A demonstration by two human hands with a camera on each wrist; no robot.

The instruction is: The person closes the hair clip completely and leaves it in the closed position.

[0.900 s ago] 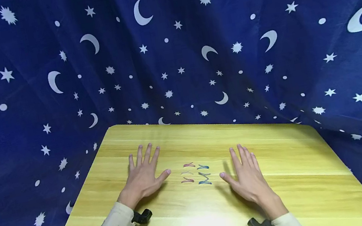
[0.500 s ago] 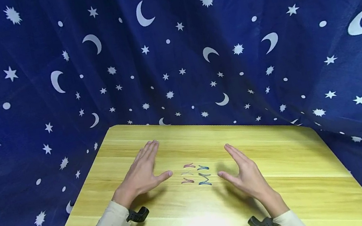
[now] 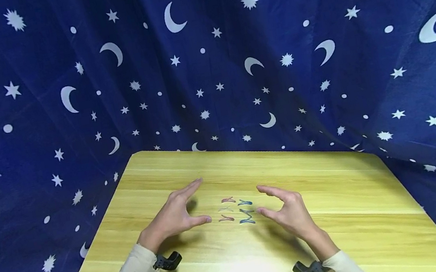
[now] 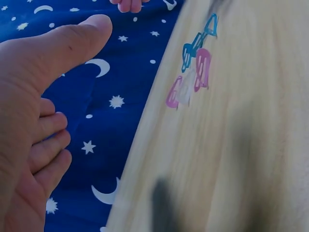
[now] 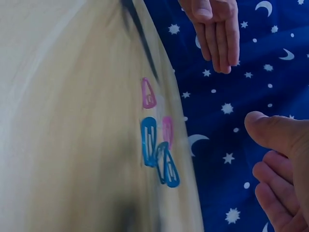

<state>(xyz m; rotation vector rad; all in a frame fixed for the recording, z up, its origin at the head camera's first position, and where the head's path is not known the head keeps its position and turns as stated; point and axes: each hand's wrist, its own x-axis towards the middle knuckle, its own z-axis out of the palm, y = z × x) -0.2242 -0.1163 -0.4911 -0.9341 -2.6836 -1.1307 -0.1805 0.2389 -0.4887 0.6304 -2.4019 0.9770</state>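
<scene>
At nine o'clock from the six little hair clips, the left hand is above the wooden table, turned on its side. A moment ago its fingers were spread wide; now they are close together, with the thumb held apart and pointing toward the clips. It pinches nothing. Next come the clips, lying on the table in two rows: a pink clip at eleven o'clock, a pale clip at nine, another pink clip at seven, then a blue clip at one, a second blue clip at three and a third blue clip at five. They have not moved. At three o'clock, the right hand has come nearer and turned too. Its fingers bend softly, side by side, and its thumb sticks out near the blue clips. It holds nothing either. So both hands seem better placed around the clips, but no clip is picked up yet.
</scene>
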